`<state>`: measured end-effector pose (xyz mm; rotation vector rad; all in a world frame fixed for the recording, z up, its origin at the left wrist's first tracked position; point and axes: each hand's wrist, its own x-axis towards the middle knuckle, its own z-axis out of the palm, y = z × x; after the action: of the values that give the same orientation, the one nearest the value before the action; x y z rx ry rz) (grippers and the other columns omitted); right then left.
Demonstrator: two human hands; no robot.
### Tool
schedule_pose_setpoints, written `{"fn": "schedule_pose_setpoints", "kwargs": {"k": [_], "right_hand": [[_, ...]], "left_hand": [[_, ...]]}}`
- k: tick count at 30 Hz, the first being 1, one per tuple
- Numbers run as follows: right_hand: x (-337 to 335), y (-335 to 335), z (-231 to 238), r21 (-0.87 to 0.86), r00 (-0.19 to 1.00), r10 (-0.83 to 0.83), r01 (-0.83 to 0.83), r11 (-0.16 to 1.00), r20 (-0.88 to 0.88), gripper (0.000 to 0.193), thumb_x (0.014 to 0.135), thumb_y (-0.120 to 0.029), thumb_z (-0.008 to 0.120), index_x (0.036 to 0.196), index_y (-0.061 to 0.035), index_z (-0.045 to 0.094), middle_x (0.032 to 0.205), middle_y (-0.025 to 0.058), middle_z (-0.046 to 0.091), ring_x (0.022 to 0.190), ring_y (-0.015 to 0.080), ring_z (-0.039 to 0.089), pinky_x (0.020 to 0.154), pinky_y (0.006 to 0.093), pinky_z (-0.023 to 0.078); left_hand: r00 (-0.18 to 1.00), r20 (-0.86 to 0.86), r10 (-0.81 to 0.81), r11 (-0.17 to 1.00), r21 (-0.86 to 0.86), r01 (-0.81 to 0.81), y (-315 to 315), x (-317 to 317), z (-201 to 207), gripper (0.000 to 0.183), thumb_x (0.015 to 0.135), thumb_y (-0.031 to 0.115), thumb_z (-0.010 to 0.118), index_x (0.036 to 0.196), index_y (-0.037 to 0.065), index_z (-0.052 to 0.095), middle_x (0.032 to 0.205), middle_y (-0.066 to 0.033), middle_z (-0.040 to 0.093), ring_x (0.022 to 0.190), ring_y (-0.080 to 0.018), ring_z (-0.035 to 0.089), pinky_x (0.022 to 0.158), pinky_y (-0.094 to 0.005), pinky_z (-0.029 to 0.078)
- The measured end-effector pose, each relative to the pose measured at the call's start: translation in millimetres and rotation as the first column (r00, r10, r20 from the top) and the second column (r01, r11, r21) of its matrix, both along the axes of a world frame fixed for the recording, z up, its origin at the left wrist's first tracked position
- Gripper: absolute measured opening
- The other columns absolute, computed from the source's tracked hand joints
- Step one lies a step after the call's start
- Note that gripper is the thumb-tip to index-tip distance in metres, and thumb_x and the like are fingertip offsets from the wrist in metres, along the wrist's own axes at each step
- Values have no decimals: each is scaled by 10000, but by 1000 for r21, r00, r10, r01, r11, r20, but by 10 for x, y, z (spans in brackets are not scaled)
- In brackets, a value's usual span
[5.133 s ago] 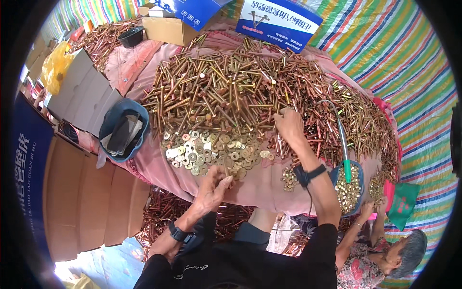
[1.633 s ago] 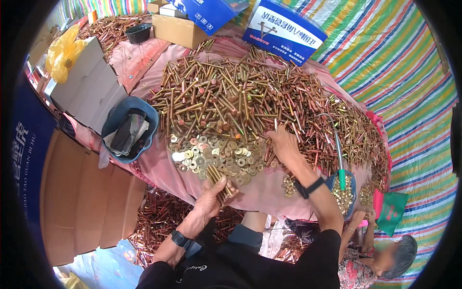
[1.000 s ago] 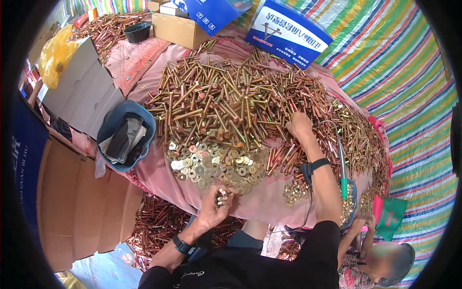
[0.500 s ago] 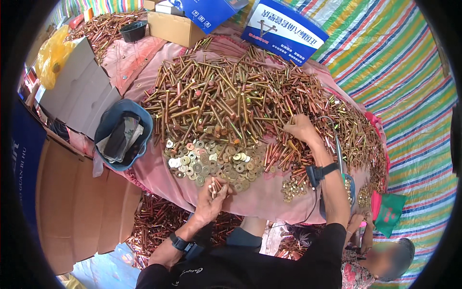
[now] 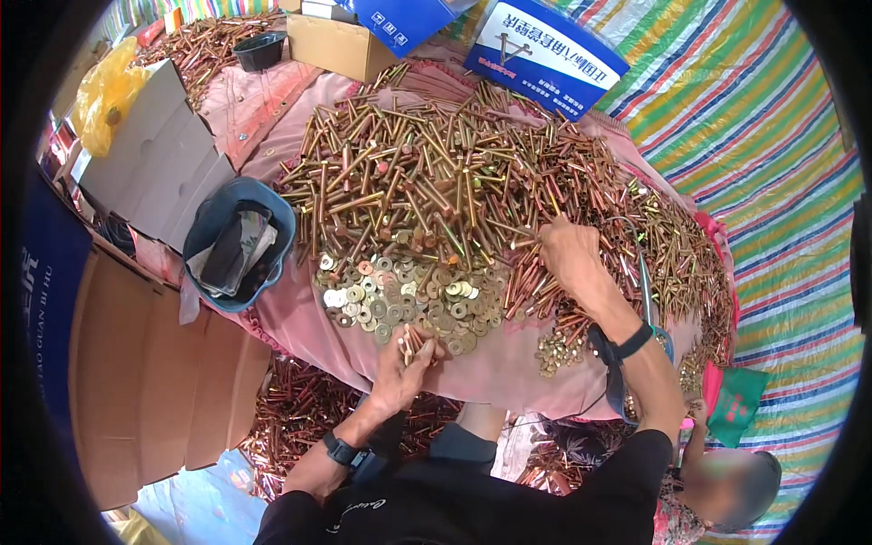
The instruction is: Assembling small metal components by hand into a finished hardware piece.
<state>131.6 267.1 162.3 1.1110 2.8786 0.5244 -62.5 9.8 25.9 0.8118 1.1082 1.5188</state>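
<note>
My left hand [image 5: 400, 372] is closed around a small bunch of reddish metal bolts [image 5: 416, 345], their ends poking up between thumb and fingers. It sits at the near edge of a heap of flat round washers [image 5: 409, 295]. My right hand [image 5: 572, 259] reaches into the reddish-gold metal pieces right of the washers, fingers bent downward and together. What its fingertips pinch is hidden. Beyond both hands spreads a large pile of long brass-coloured bolts [image 5: 400, 173]. Small nuts [image 5: 561, 352] lie in a little heap below my right wrist.
A blue-grey bin [image 5: 195, 245] holding a dark object stands at the left, beside open cardboard [image 5: 173, 372]. Blue-and-white boxes [image 5: 545, 54] and a black bowl [image 5: 259, 52] sit at the back. Another person [image 5: 727, 486] is at the lower right. More bolts [image 5: 300, 427] lie below the cloth's edge.
My right hand has shifted slightly nearer, and its fingers now point down into the pieces. My right forearm has swung to the right. My left hand still holds the bolts.
</note>
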Motion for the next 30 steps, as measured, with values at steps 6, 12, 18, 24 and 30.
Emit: {"fn": "schedule_pose_setpoints", "kwargs": {"k": [6, 12, 18, 24, 30], "right_hand": [[-106, -405, -26, -95, 939, 334, -326, 941, 88, 25, 799, -74, 679, 824, -77, 681, 836, 96, 598, 692, 266, 685, 546, 403, 528], [-282, -638, -63, -379, 881, 262, -416, 827, -394, 147, 841, -163, 689, 904, -31, 703, 810, 92, 645, 701, 250, 676, 605, 389, 536], [-214, -678, -321, -823, 781, -512, -4, 568, -357, 318, 911, -265, 680, 749, 7, 713, 590, 114, 645, 555, 161, 667, 524, 361, 517], [-464, -677, -620, -743, 809, -501, 125, 657, -307, 474, 778, -366, 756, 562, 31, 612, 477, 150, 512, 439, 218, 490, 474, 425, 401], [-493, -930, -428, -766, 740, -523, 16, 643, -424, 367, 816, -296, 715, 681, 43, 673, 540, 148, 575, 493, 202, 537, 498, 396, 442]], "left_hand": [[932, 354, 76, 997, -56, -60, 129, 32, 117, 240, 1053, 193, 615, 1097, -17, 508, 980, -166, 696, 824, -204, 704, 719, -351, 605], [863, 473, 180, 984, -70, -167, 169, -32, -32, 337, 996, 222, 691, 1115, -31, 501, 1030, -263, 701, 865, -306, 749, 683, -418, 654], [866, 467, 176, 984, -116, -138, 159, 9, -9, 350, 1004, 197, 676, 1183, -34, 483, 1109, -285, 696, 880, -307, 745, 660, -426, 659], [863, 468, 189, 981, -120, -149, 165, 68, 23, 335, 988, 171, 694, 1169, -23, 490, 1122, -272, 692, 889, -282, 735, 699, -430, 659], [871, 452, 193, 981, -97, -167, 140, 55, 101, 395, 966, 124, 708, 1248, -49, 492, 1124, -252, 690, 914, -274, 730, 704, -419, 660]]}}
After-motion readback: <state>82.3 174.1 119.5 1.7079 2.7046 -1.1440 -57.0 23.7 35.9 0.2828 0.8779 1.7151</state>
